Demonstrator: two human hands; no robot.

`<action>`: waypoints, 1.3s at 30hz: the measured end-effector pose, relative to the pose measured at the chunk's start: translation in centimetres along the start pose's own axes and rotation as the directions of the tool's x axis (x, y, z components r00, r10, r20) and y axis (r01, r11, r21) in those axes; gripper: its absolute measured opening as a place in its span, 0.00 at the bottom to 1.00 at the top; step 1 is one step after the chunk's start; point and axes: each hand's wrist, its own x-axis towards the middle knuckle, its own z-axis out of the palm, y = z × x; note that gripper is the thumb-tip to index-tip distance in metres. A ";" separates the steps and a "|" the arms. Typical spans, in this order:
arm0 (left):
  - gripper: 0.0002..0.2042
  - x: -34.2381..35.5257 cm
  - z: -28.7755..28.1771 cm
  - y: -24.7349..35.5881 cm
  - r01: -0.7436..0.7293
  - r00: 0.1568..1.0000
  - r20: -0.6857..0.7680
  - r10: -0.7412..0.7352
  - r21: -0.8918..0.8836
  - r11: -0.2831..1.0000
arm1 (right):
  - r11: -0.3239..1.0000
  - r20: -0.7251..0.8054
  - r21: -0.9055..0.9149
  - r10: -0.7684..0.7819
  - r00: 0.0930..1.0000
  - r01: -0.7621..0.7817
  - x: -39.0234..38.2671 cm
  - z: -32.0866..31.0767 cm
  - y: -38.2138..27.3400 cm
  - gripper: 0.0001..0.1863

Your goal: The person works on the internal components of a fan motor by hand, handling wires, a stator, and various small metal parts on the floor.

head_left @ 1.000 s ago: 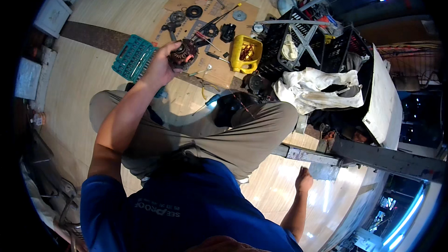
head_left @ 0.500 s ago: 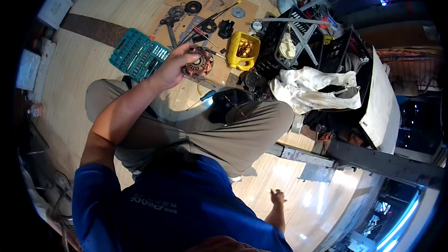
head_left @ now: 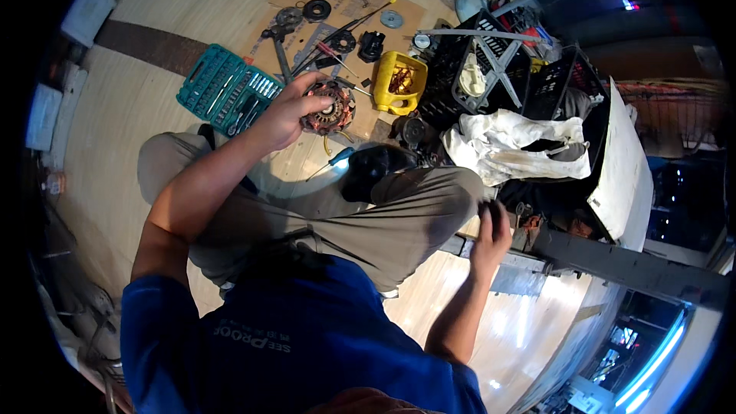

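Item, in my left hand: one round, dark metal part with copper-coloured windings about a central hub, clasped at its left edge, my thumb laid over its face and the other fingers mostly hidden. Location: raised before me, above the near edge of a brown cardboard sheet.

Item, my right hand: just beyond my right knee, well apart from the part, fingers bent and blurred; whether they pinch anything I cannot tell.

Left of the part: one unfolded teal plastic tool case, filled with metal sockets, on the pale floor.

On the cardboard: one black ring-shaped part; one flat grey disc; one blocky black part.

At the cardboard's right edge: one cut-open yellow plastic container, holding reddish-brown pieces.

Nearer my legs: one pair of yellow-handled pliers, partly behind the part; one blue-handled screwdriver, on the floor.

To the right: one black plastic crate; one rumpled, stained white cloth, near it.
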 end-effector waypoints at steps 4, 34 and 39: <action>0.25 -0.4 0.1 0.0 -0.038 0.999 0.004 0.038 0.024 0.999 | 0.909 0.450 -0.147 -0.289 0.845 0.389 2.2 11.5 -10.6 0.21; 0.21 -1.3 -1.3 1.8 0.055 0.998 -0.007 -0.057 -0.196 0.979 | 0.835 0.659 -0.274 -0.199 0.725 0.478 5.5 17.4 0.2 0.09; 0.24 -1.6 -0.1 3.3 0.142 0.978 0.102 -0.183 0.317 0.938 | 0.882 0.358 -0.269 -0.282 0.890 0.387 8.2 12.9 -3.7 0.08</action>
